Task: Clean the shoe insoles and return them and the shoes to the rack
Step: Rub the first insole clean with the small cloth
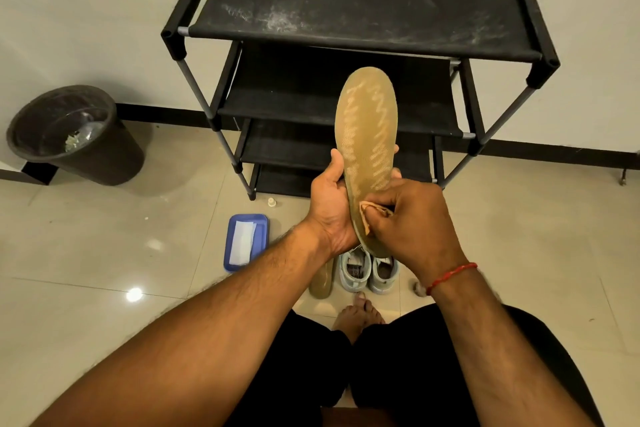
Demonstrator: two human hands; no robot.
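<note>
Right grip: the right grip (pixel 412 215) has its fingers curled, pinching a small crumpled tan wipe (pixel 367 218) against the heel end of the insole.
Left grip: the left grip (pixel 329 204) wraps round the lower half of the long tan mesh-faced insole (pixel 367 135), with the thumb on its nine o'clock edge and fingertips showing past its three o'clock edge.
Insole: it is held in the air, toe at twelve o'clock, with pale zigzag streaks down its face.
Step in hand: this is probably wiping the face. Long strokes from heel to toe should lift the streaks, with the left grip stiffening the insole from behind so it does not fold. The hold then needs shifting to reach the covered heel.
Underneath: a second tan insole (pixel 322 282) lies on the tiled floor (pixel 519 236) at seven o'clock, just beside a pair of pale grey-blue shoes (pixel 354 270) at six.
Edges: the black fabric-shelved rack (pixel 360 3) stands at twelve o'clock. The toe overlaps its second shelf in view, but the depth between them cannot be told.
Open room: there is bare tile at three o'clock. A blue plastic tray (pixel 230 236) lies at eight, and a dark round bin (pixel 114 156) stands well apart at ten.
</note>
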